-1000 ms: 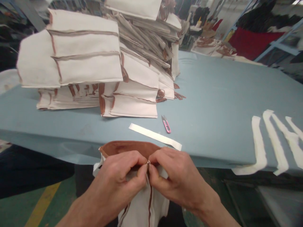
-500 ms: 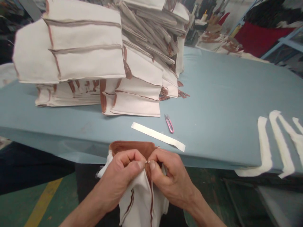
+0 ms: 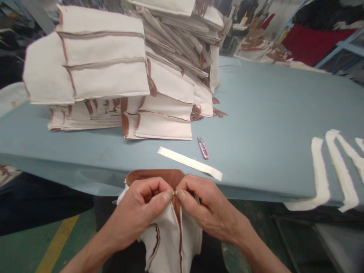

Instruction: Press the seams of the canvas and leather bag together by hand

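Two bare hands, the left hand and the right hand, met at the top of a cream cloth piece just off the near edge of a blue-grey table. Each had its thumb and forefinger pinched closed on the cloth at the upper end of a brown-edged seam, the fingertips almost touching. A tiny pale bit showed between them, too small to make out. The other fingers were curled in, and whether they gripped anything could not be told. On the far side of the hands rose the cloth's brown inner band; its body hung down on the near side, in front of dark clothing.

Just beyond the hands, a short white strip lay slantwise on the table, its right end nearer than its left. Pink-handled thread snips lay close to it on the far side, blades pointing away. Farther off to the left stood a tall pile of cream cloth pieces trimmed in brown, some grey-looking ones stacked at its far right. Well apart at the right, long pale strips drooped over the near edge. Below on the left, a yellow stripe crossed the green floor.
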The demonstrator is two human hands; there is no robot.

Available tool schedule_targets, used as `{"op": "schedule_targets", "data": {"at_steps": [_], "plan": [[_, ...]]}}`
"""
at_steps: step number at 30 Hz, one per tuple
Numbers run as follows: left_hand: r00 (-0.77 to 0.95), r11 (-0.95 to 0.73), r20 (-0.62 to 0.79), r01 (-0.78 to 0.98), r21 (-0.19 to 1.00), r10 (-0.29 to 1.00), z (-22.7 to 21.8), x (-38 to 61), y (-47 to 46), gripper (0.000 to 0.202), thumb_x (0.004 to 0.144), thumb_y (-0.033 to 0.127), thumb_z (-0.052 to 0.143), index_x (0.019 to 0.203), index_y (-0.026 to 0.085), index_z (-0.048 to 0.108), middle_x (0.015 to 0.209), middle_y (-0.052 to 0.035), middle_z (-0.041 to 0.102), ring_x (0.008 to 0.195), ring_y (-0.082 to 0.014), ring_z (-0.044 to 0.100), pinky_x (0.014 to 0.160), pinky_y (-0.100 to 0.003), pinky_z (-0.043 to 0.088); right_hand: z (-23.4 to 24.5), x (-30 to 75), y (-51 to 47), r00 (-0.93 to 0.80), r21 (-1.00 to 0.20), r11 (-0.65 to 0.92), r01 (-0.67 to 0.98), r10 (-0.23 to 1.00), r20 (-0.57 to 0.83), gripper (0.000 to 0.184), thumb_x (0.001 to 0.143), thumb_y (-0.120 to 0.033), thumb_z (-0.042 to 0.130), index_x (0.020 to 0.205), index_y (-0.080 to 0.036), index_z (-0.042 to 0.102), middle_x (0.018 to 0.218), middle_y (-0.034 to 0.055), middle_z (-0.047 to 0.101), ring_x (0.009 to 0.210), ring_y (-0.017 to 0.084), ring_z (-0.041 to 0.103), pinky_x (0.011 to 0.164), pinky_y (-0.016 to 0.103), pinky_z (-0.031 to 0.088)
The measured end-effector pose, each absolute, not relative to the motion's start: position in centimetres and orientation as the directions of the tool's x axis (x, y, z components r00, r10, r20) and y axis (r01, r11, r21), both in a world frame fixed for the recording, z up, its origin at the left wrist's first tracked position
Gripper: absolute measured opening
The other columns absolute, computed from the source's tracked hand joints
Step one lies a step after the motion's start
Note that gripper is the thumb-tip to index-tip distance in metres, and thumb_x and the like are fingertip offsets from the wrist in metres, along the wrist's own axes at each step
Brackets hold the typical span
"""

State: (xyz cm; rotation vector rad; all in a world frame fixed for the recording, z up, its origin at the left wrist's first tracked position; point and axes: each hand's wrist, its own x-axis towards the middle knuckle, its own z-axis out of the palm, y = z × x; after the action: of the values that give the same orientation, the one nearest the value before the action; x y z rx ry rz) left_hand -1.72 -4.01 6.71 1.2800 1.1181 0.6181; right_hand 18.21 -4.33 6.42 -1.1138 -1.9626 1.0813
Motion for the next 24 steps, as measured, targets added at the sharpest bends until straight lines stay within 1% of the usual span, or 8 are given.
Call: {"op": "schedule_targets", "data": {"at_steps": [3, 6, 9, 12, 14, 18, 20, 24], "plan": [[0.393, 0.122, -0.269, 0.360, 0.925, 0.879, 7.7, -1.8, -4.0, 0.026, 0.090, 0.034, 0.059, 0.072, 0.017, 0.065, 0.064, 0.0031, 0.058, 0.058, -0.0111, 0.047, 0.051, -0.020, 0.036, 6.9, 18.5, -4.4, -0.479, -0.818, 0.388, 0.426, 0.863, 0.160, 0.026, 0.101, -0.018, 0.048, 0.075, -0.021, 0.053, 0.073, -0.0008, 0.060, 0.068, 0.014, 0.054, 0.067, 0.027, 0.039], [0.461, 0.013, -0.249, 0.456, 0.890, 0.852, 8.5, -2.1, -3.8, 0.021, 0.090, 0.027, 0.056, 0.073, 0.018, 0.065, 0.062, 0.0047, 0.057, 0.055, -0.0103, 0.046, 0.050, -0.019, 0.036, 7.3, 18.4, -4.6, -0.510, -0.742, 0.462, 0.485, 0.839, 0.189, 0.026, 0.102, -0.020, 0.047, 0.078, -0.020, 0.056, 0.074, 0.0006, 0.062, 0.069, 0.015, 0.055, 0.066, 0.029, 0.037], [0.521, -0.144, -0.210, 0.558, 0.817, 0.827, 9.3, -2.2, -3.2, 0.016, 0.086, 0.021, 0.056, 0.071, 0.020, 0.063, 0.059, 0.0066, 0.054, 0.053, -0.0095, 0.045, 0.048, -0.019, 0.033, 7.8, 18.3, -4.7, -0.546, -0.702, 0.478, 0.528, 0.824, 0.152, 0.030, 0.105, -0.022, 0.043, 0.078, -0.019, 0.056, 0.075, 0.0023, 0.063, 0.069, 0.017, 0.055, 0.067, 0.030, 0.037], [0.567, -0.302, -0.138, 0.611, 0.732, 0.812, 9.8, -2.2, -2.9, 0.019, 0.084, 0.019, 0.055, 0.065, 0.020, 0.056, 0.056, 0.0075, 0.050, 0.051, -0.0088, 0.044, 0.047, -0.019, 0.030, 8.2, 18.4, -4.8, -0.554, -0.721, 0.434, 0.541, 0.829, 0.084, 0.034, 0.106, -0.022, 0.037, 0.076, -0.020, 0.054, 0.074, 0.0017, 0.060, 0.067, 0.016, 0.054, 0.066, 0.030, 0.037], [0.578, -0.326, -0.111, 0.597, 0.733, 0.809, 9.9, -2.2, -3.0, 0.021, 0.085, 0.019, 0.053, 0.064, 0.020, 0.053, 0.056, 0.0079, 0.049, 0.050, -0.0083, 0.043, 0.047, -0.019, 0.029, 8.4, 18.6, -4.8, -0.550, -0.769, 0.392, 0.506, 0.833, 0.062, 0.029, 0.103, -0.021, 0.039, 0.080, -0.019, 0.057, 0.075, 0.0012, 0.062, 0.069, 0.016, 0.055, 0.068, 0.029, 0.039], [0.579, -0.293, -0.109, 0.556, 0.778, 0.808, 9.5, -2.4, -3.3, 0.017, 0.086, 0.018, 0.052, 0.069, 0.021, 0.054, 0.058, 0.0091, 0.048, 0.052, -0.0079, 0.042, 0.048, -0.020, 0.029, 8.0, 18.7, -4.9, -0.519, -0.799, 0.375, 0.469, 0.850, 0.094, 0.007, 0.088, -0.018, 0.058, 0.084, -0.019, 0.063, 0.077, -0.0003, 0.067, 0.069, 0.015, 0.057, 0.068, 0.027, 0.040], [0.588, -0.321, -0.089, 0.556, 0.767, 0.804, 9.3, -2.5, -3.4, 0.017, 0.087, 0.018, 0.053, 0.070, 0.021, 0.056, 0.059, 0.0090, 0.049, 0.053, -0.0080, 0.042, 0.050, -0.020, 0.029, 7.7, 18.6, -4.9, -0.512, -0.807, 0.366, 0.463, 0.854, 0.094, 0.006, 0.084, -0.016, 0.061, 0.080, -0.019, 0.063, 0.073, -0.0021, 0.065, 0.064, 0.013, 0.055, 0.063, 0.026, 0.038], [0.583, -0.344, -0.072, 0.570, 0.746, 0.810, 9.1, -2.6, -3.4, 0.016, 0.085, 0.017, 0.053, 0.069, 0.021, 0.057, 0.059, 0.0086, 0.049, 0.054, -0.0086, 0.043, 0.052, -0.021, 0.030, 7.6, 18.4, -4.6, -0.527, -0.819, 0.364, 0.443, 0.845, 0.091, 0.011, 0.084, -0.012, 0.060, 0.076, -0.020, 0.061, 0.067, -0.0047, 0.061, 0.058, 0.011, 0.051, 0.059, 0.025, 0.035]]}}
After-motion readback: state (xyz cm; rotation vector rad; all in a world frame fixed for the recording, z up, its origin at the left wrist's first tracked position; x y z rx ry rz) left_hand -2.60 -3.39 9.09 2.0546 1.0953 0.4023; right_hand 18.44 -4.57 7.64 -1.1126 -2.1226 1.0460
